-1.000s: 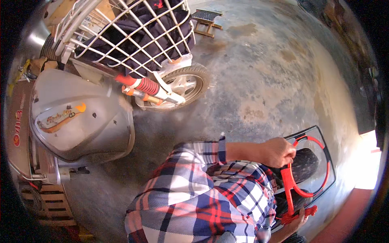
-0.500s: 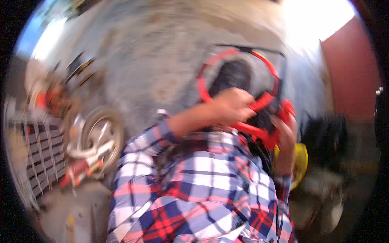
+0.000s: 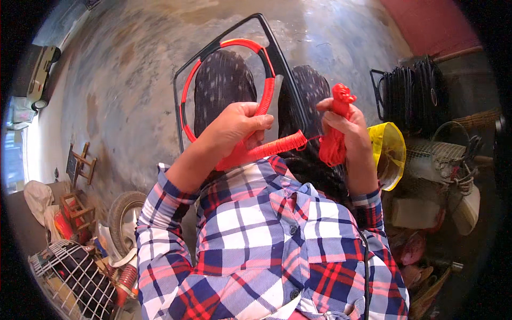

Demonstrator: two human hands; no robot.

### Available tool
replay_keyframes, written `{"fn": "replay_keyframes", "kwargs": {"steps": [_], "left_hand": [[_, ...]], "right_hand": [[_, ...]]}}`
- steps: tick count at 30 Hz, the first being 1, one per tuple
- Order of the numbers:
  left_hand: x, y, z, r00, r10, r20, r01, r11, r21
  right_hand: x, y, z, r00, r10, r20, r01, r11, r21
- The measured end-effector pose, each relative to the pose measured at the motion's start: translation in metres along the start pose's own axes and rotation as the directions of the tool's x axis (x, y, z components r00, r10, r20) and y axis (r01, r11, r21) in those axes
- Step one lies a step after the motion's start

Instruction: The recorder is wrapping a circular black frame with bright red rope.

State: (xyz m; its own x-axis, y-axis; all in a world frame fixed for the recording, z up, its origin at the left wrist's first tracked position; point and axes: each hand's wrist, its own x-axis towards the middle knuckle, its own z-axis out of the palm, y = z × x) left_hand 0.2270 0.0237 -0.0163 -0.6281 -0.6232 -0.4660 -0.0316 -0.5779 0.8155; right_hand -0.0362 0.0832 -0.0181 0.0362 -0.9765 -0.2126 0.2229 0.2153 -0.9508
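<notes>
My left hand (image 3: 240,124) is closed around a ring partly wrapped in red cord (image 3: 268,98), thumb on top. The ring is joined to a black rectangular frame (image 3: 294,90) tilted over my knees. Below the hand, a straight bar tightly wound with red cord (image 3: 277,146) runs to the right. My right hand (image 3: 353,130) grips a bundle of red cord (image 3: 333,148), its knotted top rising above the fingers. A thin red strand stretches from the bundle to the end of the wound bar.
Beside my right arm stands a yellow bag (image 3: 393,154). Several black frames (image 3: 416,88) lean together at the far right. A wheel (image 3: 120,218) and a wire crate (image 3: 74,277) lie on the left, with small wooden stools (image 3: 80,210) beyond.
My hands have moved apart, with the cord bundle now to the right of the frame. The ring and frame have turned and shifted left in view; the earlier picture is blurred.
</notes>
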Motion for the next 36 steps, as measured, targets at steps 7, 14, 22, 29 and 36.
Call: {"fn": "replay_keyframes", "kwargs": {"steps": [7, 14, 22, 29, 36], "left_hand": [[-0.013, -0.024, -0.007, 0.994, -0.046, -0.097, 0.029, 0.985, -0.172], [-0.008, -0.034, -0.02, 0.996, -0.027, -0.09, 0.013, 0.989, -0.15], [0.007, -0.04, -0.021, 0.986, 0.101, -0.13, -0.094, 0.994, 0.064], [0.005, -0.048, -0.021, 0.966, 0.16, -0.203, -0.134, 0.982, 0.136], [-0.006, -0.033, 0.009, 0.419, 0.906, -0.056, -0.215, 0.16, 0.963]], "right_hand": [[-0.04, 0.012, 0.022, 0.996, 0.086, 0.012, -0.086, 0.996, 0.021], [-0.041, 0.04, 0.031, 0.962, 0.161, 0.219, -0.174, 0.984, 0.04], [-0.057, 0.029, -0.021, 0.943, -0.008, -0.332, 0.058, 0.989, 0.139], [-0.094, 0.029, -0.113, 0.888, -0.073, -0.454, 0.303, 0.834, 0.46], [-0.071, 0.026, -0.086, 0.898, -0.019, -0.44, 0.199, 0.909, 0.367]]}}
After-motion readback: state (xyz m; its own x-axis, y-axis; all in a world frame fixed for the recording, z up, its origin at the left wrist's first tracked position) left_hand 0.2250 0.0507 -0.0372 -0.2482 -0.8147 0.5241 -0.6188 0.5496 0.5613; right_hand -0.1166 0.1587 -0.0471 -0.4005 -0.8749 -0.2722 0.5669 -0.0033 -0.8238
